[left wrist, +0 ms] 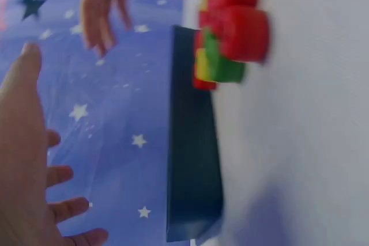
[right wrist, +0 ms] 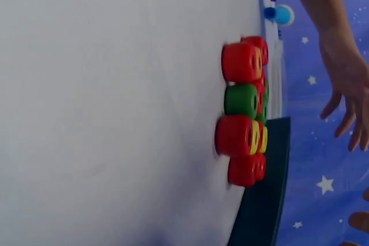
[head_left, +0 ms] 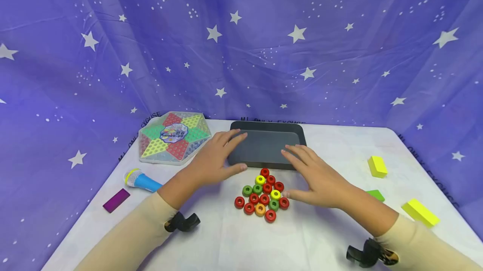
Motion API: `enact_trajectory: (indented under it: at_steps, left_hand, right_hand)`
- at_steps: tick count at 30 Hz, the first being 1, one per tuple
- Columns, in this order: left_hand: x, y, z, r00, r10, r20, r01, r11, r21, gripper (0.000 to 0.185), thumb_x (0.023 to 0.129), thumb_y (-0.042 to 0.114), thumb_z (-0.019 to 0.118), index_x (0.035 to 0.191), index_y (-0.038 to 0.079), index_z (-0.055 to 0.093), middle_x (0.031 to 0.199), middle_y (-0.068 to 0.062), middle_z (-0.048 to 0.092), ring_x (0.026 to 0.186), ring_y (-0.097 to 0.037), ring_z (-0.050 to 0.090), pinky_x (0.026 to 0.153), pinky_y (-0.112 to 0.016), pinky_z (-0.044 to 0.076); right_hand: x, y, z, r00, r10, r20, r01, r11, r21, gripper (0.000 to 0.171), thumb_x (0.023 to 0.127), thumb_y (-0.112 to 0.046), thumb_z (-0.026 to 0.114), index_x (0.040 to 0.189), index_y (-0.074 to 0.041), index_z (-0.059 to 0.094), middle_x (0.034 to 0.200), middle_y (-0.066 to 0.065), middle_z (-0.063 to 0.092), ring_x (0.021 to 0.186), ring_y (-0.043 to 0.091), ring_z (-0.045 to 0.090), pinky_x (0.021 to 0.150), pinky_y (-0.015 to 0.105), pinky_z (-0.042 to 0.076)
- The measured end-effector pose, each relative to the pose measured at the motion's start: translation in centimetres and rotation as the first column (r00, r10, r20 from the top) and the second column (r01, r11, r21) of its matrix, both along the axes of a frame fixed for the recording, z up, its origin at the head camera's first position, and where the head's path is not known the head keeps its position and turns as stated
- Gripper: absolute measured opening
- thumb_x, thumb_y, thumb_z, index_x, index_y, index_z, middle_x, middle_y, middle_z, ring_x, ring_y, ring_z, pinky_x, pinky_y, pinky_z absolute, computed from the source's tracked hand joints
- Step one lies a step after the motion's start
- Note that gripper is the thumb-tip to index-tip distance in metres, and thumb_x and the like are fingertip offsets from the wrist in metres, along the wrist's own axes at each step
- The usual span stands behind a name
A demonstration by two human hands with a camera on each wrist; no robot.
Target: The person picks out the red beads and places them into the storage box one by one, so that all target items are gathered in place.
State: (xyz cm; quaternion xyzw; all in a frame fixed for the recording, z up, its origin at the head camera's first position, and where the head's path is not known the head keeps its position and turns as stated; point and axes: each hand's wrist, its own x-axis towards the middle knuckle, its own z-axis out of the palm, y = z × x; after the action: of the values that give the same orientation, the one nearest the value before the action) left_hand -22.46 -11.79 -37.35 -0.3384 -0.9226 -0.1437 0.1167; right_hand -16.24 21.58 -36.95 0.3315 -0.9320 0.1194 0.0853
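On near side of tray (head_left: 264, 147), beads (head_left: 264, 202) clustered on counter (head_left: 215, 241). Left hand (head_left: 215, 158) by tray's left end, right hand (head_left: 320, 179) by its right, both empty, fingers spread. Likely best: low, gentle touch, since beads could roll.

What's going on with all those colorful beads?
A person has both hands raised above a white table, with nothing in the grip of either one. The red, yellow, green and orange beads lie bunched together in front of a dark tray. The left hand hovers near the tray's left side, the right hand near its right side. A toy microphone lies off to the left, and yellow blocks to the right.
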Motion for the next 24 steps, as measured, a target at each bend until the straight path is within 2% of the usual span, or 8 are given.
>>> enact_trajectory:
  at_steps: [3,6,8,12,15,18,20,24]
  left_hand:
    - [-1.1,0.2,0.1,0.994,0.068,0.091,-0.086,0.972,0.217,0.066,0.097,0.063,0.053,0.15,0.024,0.048,0.151,-0.002,0.049,0.133,-0.025,0.049,0.104,-0.052,0.05]
    - [-2.5,0.5,-0.1,0.971,0.126,0.204,-0.198,0.901,0.385,0.043,0.097,0.045,0.062,0.131,0.018,0.062,0.132,-0.004,0.062,0.114,-0.024,0.06,0.09,-0.045,0.056]
    - [-3.4,0.5,-0.5,0.944,0.154,0.291,-0.277,0.849,0.45,0.033,0.096,0.035,0.066,0.122,0.015,0.066,0.123,-0.007,0.066,0.1,-0.023,0.063,0.08,-0.041,0.057]
    - [-5.0,0.4,-2.1,0.879,0.203,0.432,-0.416,0.77,0.483,0.031,0.091,0.024,0.067,0.118,0.009,0.066,0.116,-0.01,0.067,0.087,-0.021,0.064,0.074,-0.036,0.055]
    - [-5.7,0.1,-3.5,0.821,0.222,0.526,-0.498,0.728,0.471,0.037,0.089,0.021,0.065,0.122,0.006,0.064,0.117,-0.01,0.065,0.082,-0.021,0.066,0.069,-0.033,0.056]
    - [-6.3,-0.1,-4.8,0.776,0.22,0.591,-0.549,0.696,0.462,0.04,0.087,0.018,0.065,0.126,0.006,0.063,0.119,-0.01,0.064,0.085,-0.022,0.067,0.066,-0.03,0.059]
    - [-6.5,-0.1,-5.4,0.757,0.198,0.623,-0.564,0.679,0.47,0.042,0.086,0.015,0.064,0.127,0.006,0.064,0.12,-0.011,0.065,0.089,-0.023,0.067,0.065,-0.03,0.062]
    - [-6.9,0.0,-5.7,0.744,0.145,0.652,-0.564,0.659,0.497,0.044,0.085,0.01,0.063,0.128,0.005,0.065,0.119,-0.011,0.066,0.091,-0.025,0.069,0.064,-0.032,0.064]
  right_hand:
    - [0.6,-0.3,-0.2,0.998,-0.029,0.051,0.033,0.996,-0.084,0.092,0.087,-0.07,0.064,0.161,-0.027,0.028,0.159,0.0,0.036,0.142,0.025,0.038,0.106,0.056,0.049]
    - [1.2,-0.6,-0.6,0.991,-0.066,0.115,0.084,0.983,-0.163,0.084,0.087,-0.067,0.066,0.155,-0.026,0.04,0.146,-0.004,0.05,0.13,0.021,0.051,0.099,0.051,0.055]
    - [1.5,-0.8,-1.1,0.985,-0.082,0.153,0.113,0.972,-0.206,0.076,0.087,-0.063,0.069,0.149,-0.025,0.048,0.136,-0.007,0.058,0.12,0.018,0.058,0.094,0.046,0.057]
    - [2.1,-1.3,-2.4,0.974,-0.094,0.206,0.142,0.962,-0.234,0.058,0.086,-0.052,0.077,0.133,-0.022,0.062,0.115,-0.009,0.066,0.103,0.014,0.062,0.083,0.036,0.057]
    - [2.6,-1.6,-3.4,0.968,-0.105,0.227,0.156,0.963,-0.221,0.046,0.083,-0.046,0.082,0.119,-0.022,0.067,0.106,-0.01,0.067,0.098,0.013,0.061,0.082,0.035,0.056]
    - [2.8,-1.7,-4.6,0.966,-0.118,0.231,0.167,0.964,-0.207,0.038,0.08,-0.043,0.084,0.109,-0.023,0.068,0.101,-0.014,0.065,0.097,0.01,0.06,0.086,0.035,0.055]
    - [2.9,-1.8,-5.2,0.967,-0.125,0.22,0.17,0.965,-0.201,0.036,0.079,-0.042,0.086,0.104,-0.024,0.068,0.098,-0.016,0.063,0.097,0.008,0.059,0.087,0.035,0.055]
    - [3.0,-1.8,-5.9,0.97,-0.132,0.202,0.172,0.966,-0.193,0.03,0.079,-0.04,0.086,0.099,-0.026,0.069,0.094,-0.02,0.062,0.093,0.005,0.057,0.085,0.032,0.055]
